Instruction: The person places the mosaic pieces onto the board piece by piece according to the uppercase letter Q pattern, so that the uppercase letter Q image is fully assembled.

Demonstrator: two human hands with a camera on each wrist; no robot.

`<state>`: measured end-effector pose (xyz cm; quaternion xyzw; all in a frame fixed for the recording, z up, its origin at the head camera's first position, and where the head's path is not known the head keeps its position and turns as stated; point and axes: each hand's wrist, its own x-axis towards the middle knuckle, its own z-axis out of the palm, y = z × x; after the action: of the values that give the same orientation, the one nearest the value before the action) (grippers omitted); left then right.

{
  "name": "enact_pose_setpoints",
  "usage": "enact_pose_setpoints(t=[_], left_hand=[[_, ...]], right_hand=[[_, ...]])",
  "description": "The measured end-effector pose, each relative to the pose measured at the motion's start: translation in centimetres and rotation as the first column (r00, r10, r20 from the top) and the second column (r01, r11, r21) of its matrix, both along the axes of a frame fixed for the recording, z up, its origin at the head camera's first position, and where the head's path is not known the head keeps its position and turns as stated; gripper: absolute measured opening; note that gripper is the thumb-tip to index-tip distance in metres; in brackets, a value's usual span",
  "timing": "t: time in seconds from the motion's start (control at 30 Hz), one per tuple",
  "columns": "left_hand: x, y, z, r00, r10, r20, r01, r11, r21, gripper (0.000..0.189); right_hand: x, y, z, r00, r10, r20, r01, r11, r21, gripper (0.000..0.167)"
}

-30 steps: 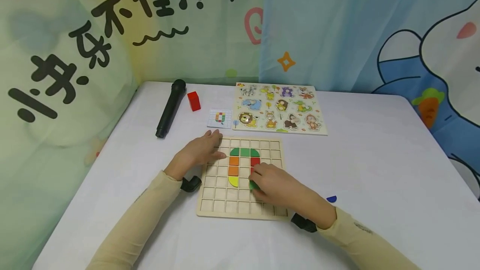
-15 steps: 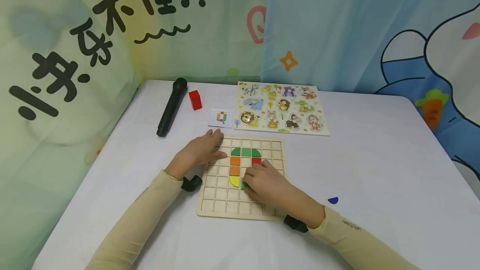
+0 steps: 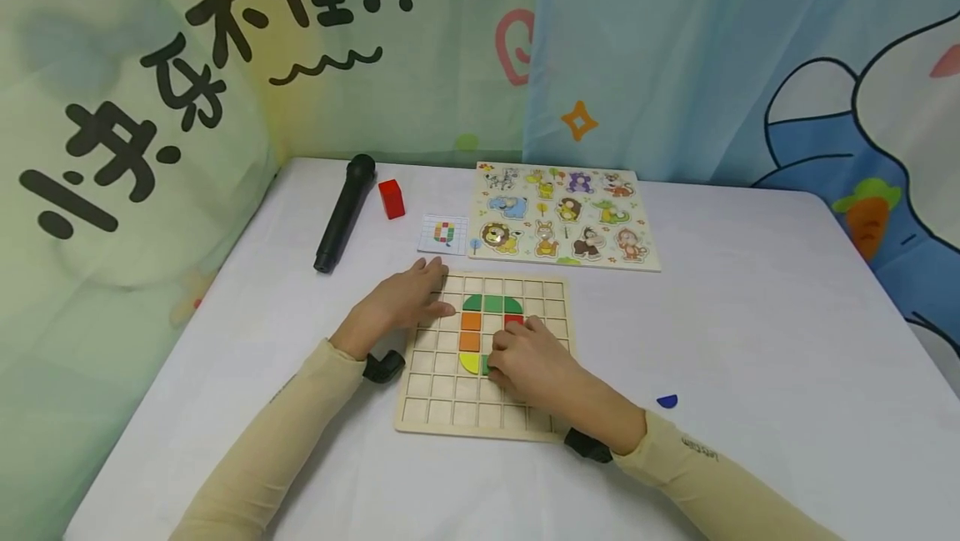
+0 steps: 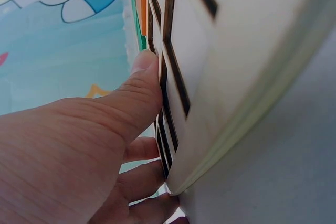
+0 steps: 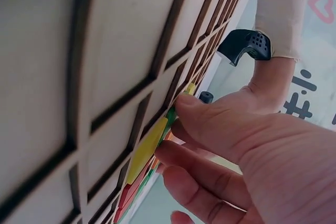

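A wooden grid board (image 3: pixel 442 414) lies on the table, with coloured tiles set in its cells. The left hand (image 3: pixel 401 299) rests on the board's left edge; in the left wrist view its thumb (image 4: pixel 139 90) lies along the face, other fingers at the edge. My right hand (image 3: pixel 536 362) pinches a green tile (image 5: pixel 170 116) between thumb and fingertips at the ring's lower side. Left of that tile is a yellow quarter-round tile (image 3: pixel 469 363); another yellow tile (image 5: pixel 147 148) shows in the right wrist view. Orange tiles (image 3: pixel 470 331) form the left side, green tiles (image 3: pixel 492 304) the top. A red tile (image 3: pixel 513 319) is partly hidden.
Behind the board lie a pattern card (image 3: pixel 444 234), an animal puzzle board (image 3: pixel 562 216), a red block (image 3: pixel 392 199) and a black microphone (image 3: pixel 345 214). A blue half-round piece (image 3: pixel 667 401) lies right of the right forearm.
The right hand has shifted slightly left with the green tile, from the lower right corner of the ring toward its lower middle. The left hand has stayed in place.
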<state>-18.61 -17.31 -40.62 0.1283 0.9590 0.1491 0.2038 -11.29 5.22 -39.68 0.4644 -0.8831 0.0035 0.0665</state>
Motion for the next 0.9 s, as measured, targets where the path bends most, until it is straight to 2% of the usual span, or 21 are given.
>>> enact_pose_setpoints(t=[0.27,0.7,0.9], left_hand=[[-0.02,-0.01,0.02,1.0,-0.007,-0.006,0.007,1.0,-0.005,0.082],[-0.01,0.07,-0.02,1.0,-0.011,-0.001,0.011,1.0,-0.006,0.082],[0.0,0.07,0.04,1.0,-0.006,-0.001,0.006,1.0,0.0,0.082]], right_hand=[[-0.16,0.1,0.04,0.999,0.014,0.031,-0.014,1.0,-0.008,0.007],[-0.39,0.25,0.11,0.996,-0.023,0.087,0.022,1.0,0.006,0.011],[-0.88,0.49,0.08,0.99,0.024,0.14,-0.021,1.0,-0.019,0.014]])
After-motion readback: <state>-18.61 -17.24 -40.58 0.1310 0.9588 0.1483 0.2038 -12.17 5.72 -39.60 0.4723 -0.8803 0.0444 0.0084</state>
